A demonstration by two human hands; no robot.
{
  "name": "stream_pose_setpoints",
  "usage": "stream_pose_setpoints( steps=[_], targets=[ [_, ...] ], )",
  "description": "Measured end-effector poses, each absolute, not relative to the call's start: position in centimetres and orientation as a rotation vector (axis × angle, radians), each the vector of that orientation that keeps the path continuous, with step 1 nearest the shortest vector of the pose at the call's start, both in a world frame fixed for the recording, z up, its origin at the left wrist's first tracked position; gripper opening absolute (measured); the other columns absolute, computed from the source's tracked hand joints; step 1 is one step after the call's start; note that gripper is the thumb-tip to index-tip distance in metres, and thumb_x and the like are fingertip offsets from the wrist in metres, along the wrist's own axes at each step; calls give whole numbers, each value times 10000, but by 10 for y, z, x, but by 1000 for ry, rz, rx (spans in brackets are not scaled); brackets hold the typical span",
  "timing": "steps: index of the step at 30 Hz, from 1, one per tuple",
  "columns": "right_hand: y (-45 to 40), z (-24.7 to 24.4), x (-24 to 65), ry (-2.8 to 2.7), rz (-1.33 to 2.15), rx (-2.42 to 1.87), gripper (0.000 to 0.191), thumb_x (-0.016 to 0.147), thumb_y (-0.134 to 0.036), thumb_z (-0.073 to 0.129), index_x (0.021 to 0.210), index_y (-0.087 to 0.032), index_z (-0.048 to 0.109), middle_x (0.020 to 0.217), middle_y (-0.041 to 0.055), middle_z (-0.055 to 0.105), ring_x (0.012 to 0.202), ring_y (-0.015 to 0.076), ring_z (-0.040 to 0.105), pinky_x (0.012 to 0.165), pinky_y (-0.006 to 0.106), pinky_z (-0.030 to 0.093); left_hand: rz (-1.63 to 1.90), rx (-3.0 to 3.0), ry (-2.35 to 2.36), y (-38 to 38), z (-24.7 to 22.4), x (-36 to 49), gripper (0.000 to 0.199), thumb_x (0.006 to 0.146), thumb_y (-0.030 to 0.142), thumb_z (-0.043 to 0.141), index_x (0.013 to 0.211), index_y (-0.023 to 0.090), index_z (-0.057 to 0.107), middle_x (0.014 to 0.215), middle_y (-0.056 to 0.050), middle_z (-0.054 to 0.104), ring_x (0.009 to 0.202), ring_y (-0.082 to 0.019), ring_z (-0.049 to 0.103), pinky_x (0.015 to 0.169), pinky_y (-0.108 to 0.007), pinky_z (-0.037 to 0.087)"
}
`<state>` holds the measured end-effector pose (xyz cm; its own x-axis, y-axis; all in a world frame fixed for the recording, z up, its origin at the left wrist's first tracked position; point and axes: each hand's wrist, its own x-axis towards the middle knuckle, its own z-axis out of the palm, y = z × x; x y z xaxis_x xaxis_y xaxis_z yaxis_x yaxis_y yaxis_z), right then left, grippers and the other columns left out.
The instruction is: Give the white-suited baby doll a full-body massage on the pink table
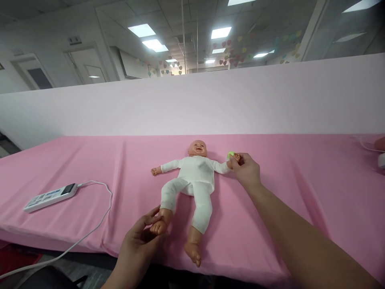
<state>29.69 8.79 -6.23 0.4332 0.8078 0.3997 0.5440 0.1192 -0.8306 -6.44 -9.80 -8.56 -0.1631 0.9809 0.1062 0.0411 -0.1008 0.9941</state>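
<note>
A baby doll [197,170] in a white cloth suit lies on its back on a pink sheet [255,224], head away from me. My left hand [140,239] is around the doll's foot [161,224] on the left, thumb and fingers closed at the ankle. Out to the right, my right hand [246,170] pinches the doll's small hand [236,157]. A bright green piece [230,154] shows beside those fingers; what it is I cannot make out. The doll's other foot [193,247] and other hand [156,171] rest untouched on the sheet.
At the left lies a white power strip [51,197], its white cord [108,200] looping off the table's front edge. A low white wall [186,106] runs behind the sheet, with glass above it. A white cord and a partly cut-off object [379,144] sit at the far right.
</note>
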Motion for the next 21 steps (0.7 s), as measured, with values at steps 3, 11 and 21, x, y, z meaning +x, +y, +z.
stream_pose_setpoints(
  steps=[3,11,21],
  targets=[
    [96,-66,313,-1316,314,-1829,292,896,-523,617,895,-235,663,846,61,743,760,256,680,613,337,471,1314,1231,1288,-106,-87,-66,384,728,405,910,1029,220,760,1515,-151,587,1242,-380,673,955,-427,618],
    [89,-63,300,-1348,294,-1636,302,909,-530,640,1026,-254,680,903,38,764,800,245,705,672,333,514,1400,1257,1251,-84,-71,-54,380,706,380,911,998,214,732,1488,-139,613,1271,-362,656,979,-427,604],
    [70,-73,228,-2043,-10,-1047,243,920,-148,651,1051,-294,795,1071,25,775,1022,245,676,981,427,527,1285,1331,1256,-26,-27,-14,404,708,302,861,1064,200,698,1250,-94,731,791,-178,695,764,-344,575]
  ],
)
